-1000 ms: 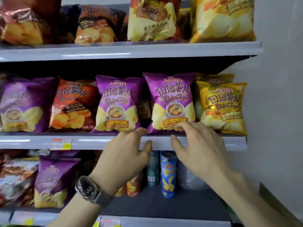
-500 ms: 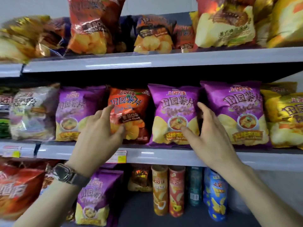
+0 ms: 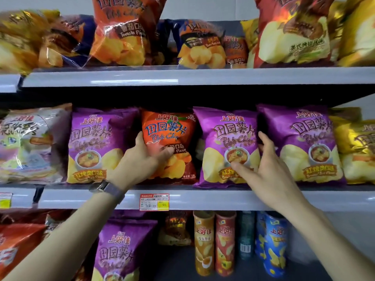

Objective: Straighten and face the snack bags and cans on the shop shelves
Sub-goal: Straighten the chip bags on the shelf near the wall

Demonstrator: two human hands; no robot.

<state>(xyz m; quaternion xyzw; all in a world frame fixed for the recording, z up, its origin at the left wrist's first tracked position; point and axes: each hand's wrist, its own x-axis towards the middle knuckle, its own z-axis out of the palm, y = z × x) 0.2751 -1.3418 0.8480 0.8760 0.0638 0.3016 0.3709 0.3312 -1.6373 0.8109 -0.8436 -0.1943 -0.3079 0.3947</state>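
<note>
Curling round the left edge of the orange chip bag (image 3: 169, 128), the left hand (image 3: 141, 161) is laid thumb across its front; the neighbouring purple chip bag (image 3: 227, 134) is pinched at its right edge by the right hand (image 3: 265, 169); both are stood on the middle shelf (image 3: 223, 199)

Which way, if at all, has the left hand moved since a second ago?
Yes. The left hand rose from the middle shelf's front edge, leftward, onto the orange bag.
</note>
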